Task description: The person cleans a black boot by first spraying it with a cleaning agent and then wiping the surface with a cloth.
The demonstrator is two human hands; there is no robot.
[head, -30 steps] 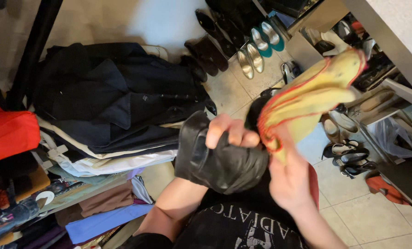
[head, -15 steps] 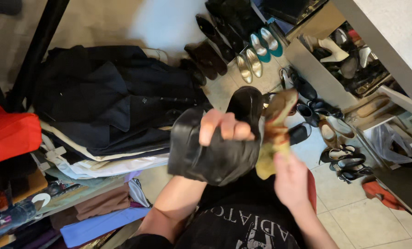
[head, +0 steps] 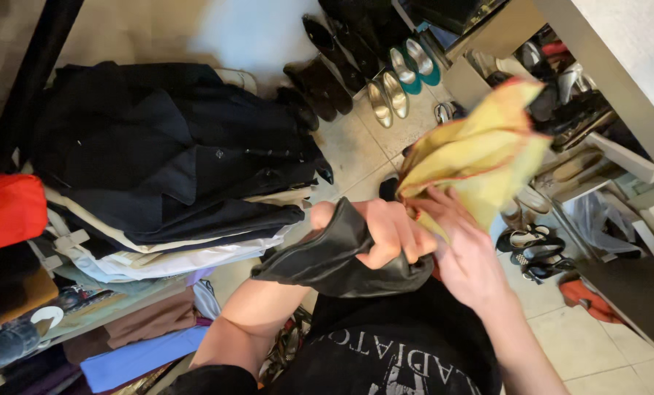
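— Starting from the left, what lay there?

— A red bag [head: 5, 208] sat at the edge, and beside it a stack of folded clothes [head: 173, 175], black garments on top and pale ones beneath. Farther down were a brown fold and a blue one.

— And the thing in the hands?

— A black leather boot [head: 334, 256], soft and slightly glossy, creased where it was squeezed. It was held in the air at the middle, above the person's black printed shirt [head: 393, 351]. The left hand [head: 385, 230] had its fingers [head: 404, 241] curled tight over the boot's upper edge.

— The other hand?

— The right hand [head: 466, 256] was just beside it, fingers closed on a yellow cloth [head: 480, 157] with a thin red border. The cloth was crumpled and stood up above both hands, its lower end pressed against the boot.

— Beyond that?

— Pairs of shoes [head: 396, 80] stood on the tiled floor [head: 356, 146], dark, gold and teal ones. At the right, a shoe rack [head: 598, 146] held more pairs.
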